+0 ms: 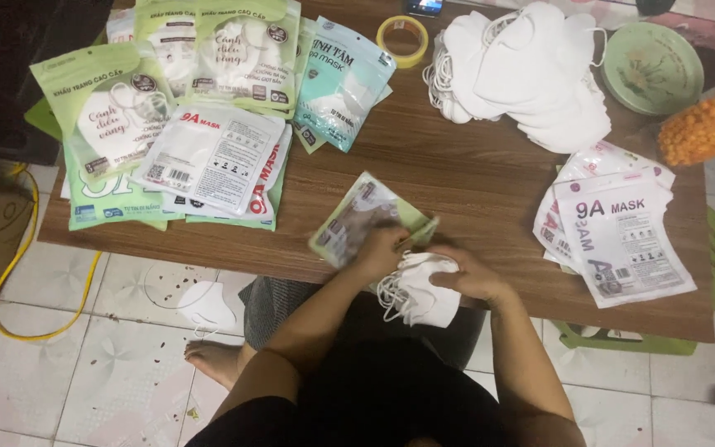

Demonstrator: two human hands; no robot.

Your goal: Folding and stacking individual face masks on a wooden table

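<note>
We look down on a brown wooden table (465, 178) standing on a pale tiled floor (84, 364), with a yellow cable (11, 269) looping along the left.

At the near edge both forearms reach in from below, bent at the elbows, so that the hands meet over the table's rim. Our left hand (380, 251) is curled around the lower edge of a green-and-clear pouch (363, 218), fingers closed on it; the pouch lies tilted on the wood. Our right hand (471, 273) grips a small stack of white face masks (424, 290), fingers wrapped over the top, with the ear loops hanging off the left side. The masks sit just at the pouch's mouth, touching it.

Across the far left lie flat packets: pale green ones (109, 108) with a white mask shape showing, white ones with red lettering (213, 157) overlapping them, and a teal one (341, 79) further right. A roll of yellow tape (402, 40) stands behind. A heap of loose white masks (531, 70) fills the far right, beside a green plate (654, 66). Near our right, a second pile of white packets (618, 232) overhangs the edge. One mask (207, 306) lies on the floor.
</note>
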